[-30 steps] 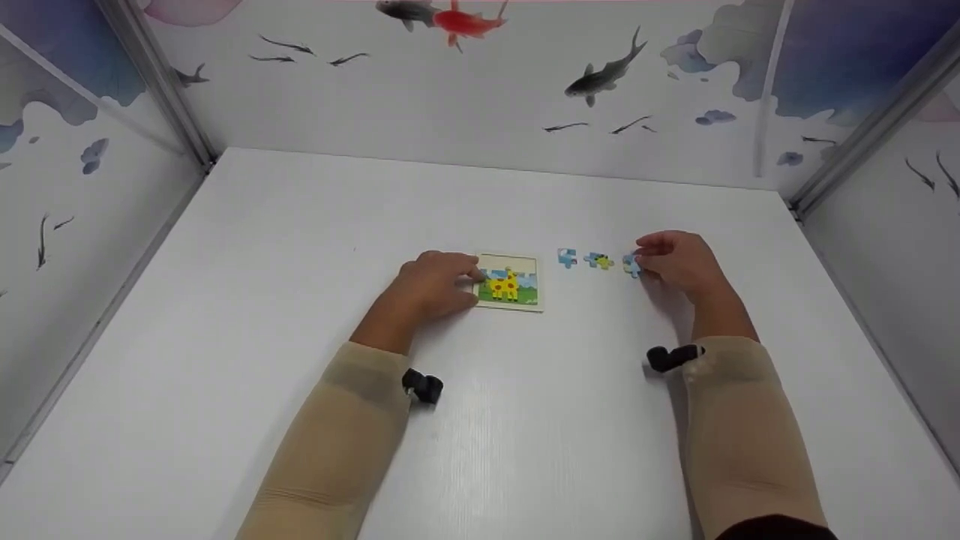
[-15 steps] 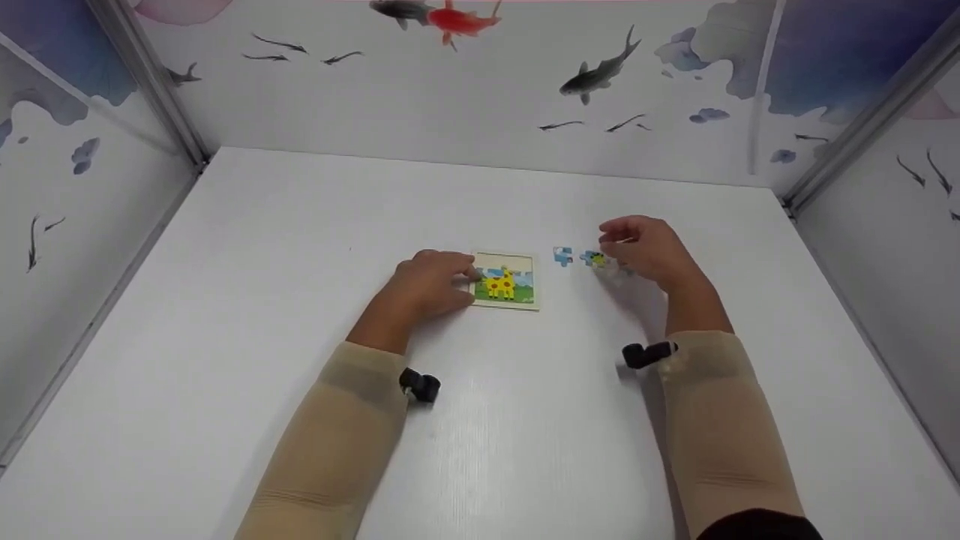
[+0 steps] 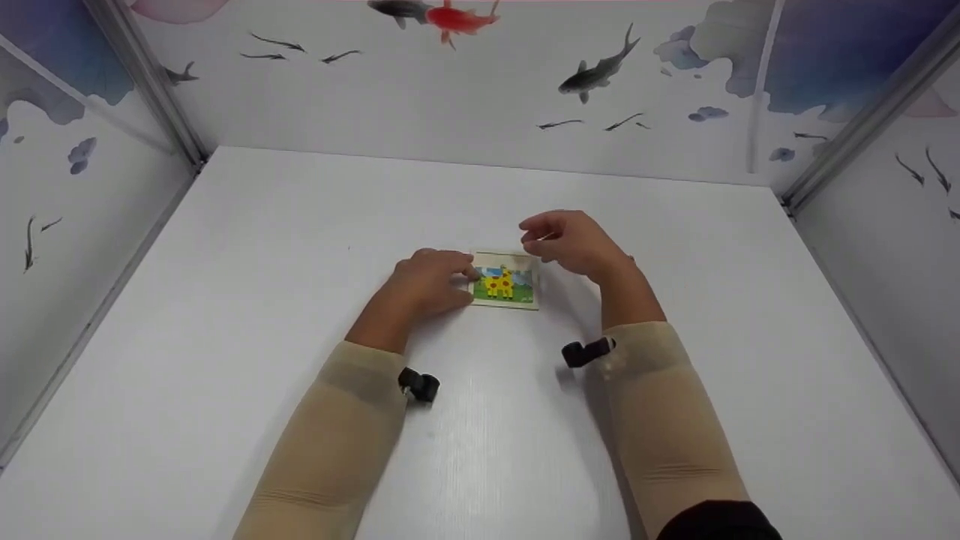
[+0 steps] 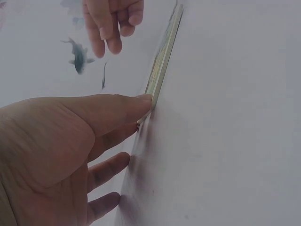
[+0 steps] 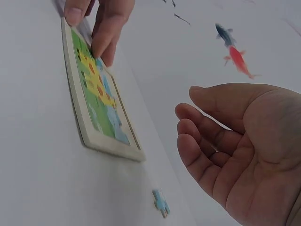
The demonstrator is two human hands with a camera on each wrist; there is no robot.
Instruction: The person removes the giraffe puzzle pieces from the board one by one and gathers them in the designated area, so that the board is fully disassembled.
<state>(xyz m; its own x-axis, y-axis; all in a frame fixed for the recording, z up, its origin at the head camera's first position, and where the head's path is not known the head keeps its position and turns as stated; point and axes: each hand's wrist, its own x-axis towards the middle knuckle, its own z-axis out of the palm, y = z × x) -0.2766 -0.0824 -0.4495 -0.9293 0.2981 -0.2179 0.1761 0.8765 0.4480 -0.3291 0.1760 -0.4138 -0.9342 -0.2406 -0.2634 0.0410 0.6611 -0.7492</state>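
A small wooden jigsaw puzzle (image 3: 505,304) with a giraffe picture lies flat mid-table, its top row bare wood. My left hand (image 3: 429,283) holds it at the left edge; in the left wrist view the thumb (image 4: 138,107) rests at its corner. Just past the puzzle's upper right corner hovers my right hand (image 3: 574,241). Its fingers are loosely bent, and the right wrist view shows nothing between thumb and fingertips. A light blue puzzle piece (image 5: 161,203) lies on the table beside the frame. In the head view the loose pieces are hidden behind the right hand and wrist.
The white table (image 3: 300,225) is bounded by panels printed with fish at the back (image 3: 480,97) and both sides. Small black cameras (image 3: 421,385) sit on the sleeves at both wrists.
My right hand has left the rightmost loose piece and moved left over the others, up to the puzzle's upper right corner. The left hand has stayed at the puzzle's edge.
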